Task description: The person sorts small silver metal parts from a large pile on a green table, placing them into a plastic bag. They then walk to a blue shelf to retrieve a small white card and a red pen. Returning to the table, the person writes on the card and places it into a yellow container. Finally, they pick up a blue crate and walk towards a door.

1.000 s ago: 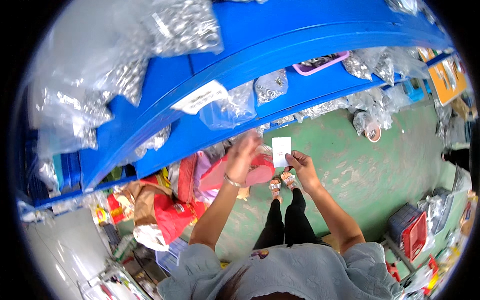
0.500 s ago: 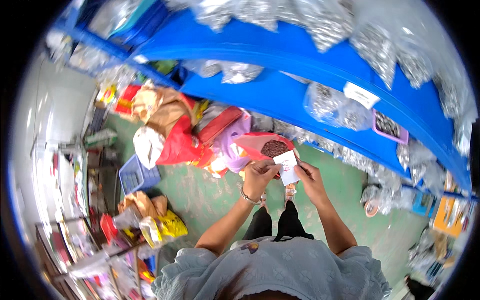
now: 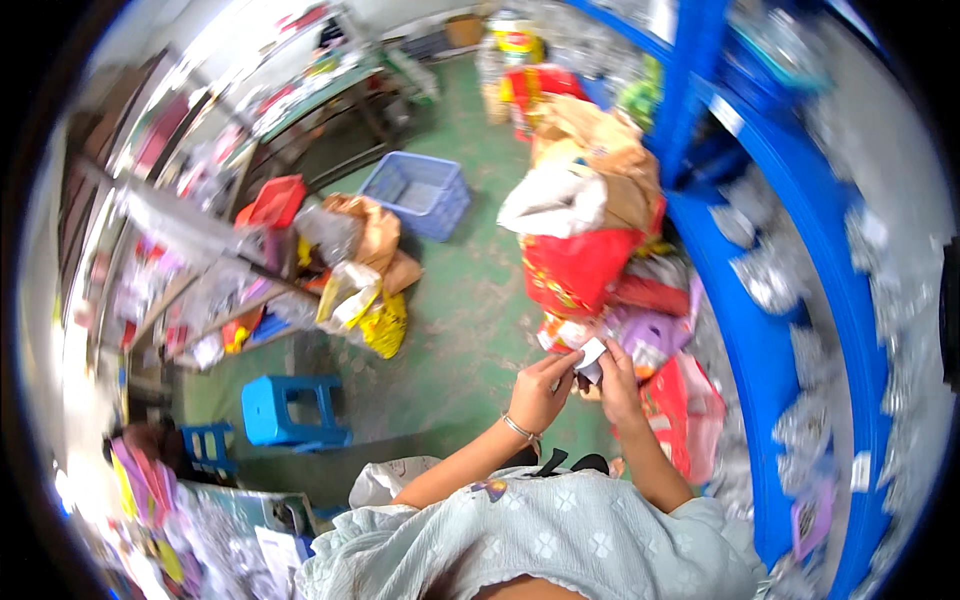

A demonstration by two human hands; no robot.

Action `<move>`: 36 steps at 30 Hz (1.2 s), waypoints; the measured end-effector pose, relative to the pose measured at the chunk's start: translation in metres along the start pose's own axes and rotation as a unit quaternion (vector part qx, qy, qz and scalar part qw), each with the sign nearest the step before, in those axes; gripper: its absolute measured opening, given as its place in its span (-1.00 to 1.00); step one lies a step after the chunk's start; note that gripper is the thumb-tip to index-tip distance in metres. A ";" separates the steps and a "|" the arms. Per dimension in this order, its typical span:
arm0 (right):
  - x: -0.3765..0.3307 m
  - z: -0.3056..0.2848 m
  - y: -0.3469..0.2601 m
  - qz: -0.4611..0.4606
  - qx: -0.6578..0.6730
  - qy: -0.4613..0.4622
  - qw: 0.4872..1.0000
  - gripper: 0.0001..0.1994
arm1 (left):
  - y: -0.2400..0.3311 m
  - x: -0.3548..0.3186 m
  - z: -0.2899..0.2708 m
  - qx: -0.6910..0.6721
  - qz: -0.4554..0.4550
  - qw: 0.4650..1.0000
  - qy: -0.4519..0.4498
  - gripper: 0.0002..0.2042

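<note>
A small white paper slip (image 3: 591, 352) is pinched between my two hands in front of my body, tilted and apparently bent. My left hand (image 3: 541, 394), with a bracelet at its wrist, grips the slip's near-left side. On its right side the fingers of my right hand (image 3: 620, 382) are closed round it. Something dark shows just under the slip, too small to make out. Below and to the right of my hands stands an open red bag (image 3: 690, 405). Beyond them lies a purple bag (image 3: 645, 335).
Red sacks (image 3: 575, 270) and brown paper bags (image 3: 590, 140) are heaped ahead. Blue shelving (image 3: 735, 330) with clear bags runs along the right. A blue plastic basket (image 3: 425, 215), a yellow bag (image 3: 383, 325) and a blue stool (image 3: 275, 412) stand on the green floor at left.
My view and body have turned left, so the shelving now lies to the right. The slip, held flat before, is now tilted and bent between my fingers.
</note>
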State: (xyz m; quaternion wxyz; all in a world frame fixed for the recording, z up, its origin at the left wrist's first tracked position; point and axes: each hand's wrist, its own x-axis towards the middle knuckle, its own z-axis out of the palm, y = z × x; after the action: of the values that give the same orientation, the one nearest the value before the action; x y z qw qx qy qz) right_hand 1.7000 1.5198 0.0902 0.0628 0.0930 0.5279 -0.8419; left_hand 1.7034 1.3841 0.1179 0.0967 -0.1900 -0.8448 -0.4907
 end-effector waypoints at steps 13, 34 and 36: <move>0.190 0.199 0.067 0.095 0.065 -0.075 0.991 -0.80 | -0.155 0.082 -0.158 -0.096 -0.094 0.980 0.147 -0.64; 0.732 0.416 0.065 0.222 0.246 -0.127 0.935 -0.52 | -0.466 0.532 -0.322 0.146 0.023 0.987 0.063 -0.59; 0.765 0.448 0.032 0.269 0.228 -0.188 0.917 -0.45 | -0.497 0.572 -0.339 0.199 -0.003 0.977 0.071 -0.57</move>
State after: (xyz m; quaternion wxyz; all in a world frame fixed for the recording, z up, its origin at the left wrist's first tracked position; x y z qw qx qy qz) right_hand 0.9199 1.0961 0.0821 0.3625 0.0834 0.2549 -0.8926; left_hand 0.9685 0.9979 0.0938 0.1907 -0.1295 -0.9171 -0.3252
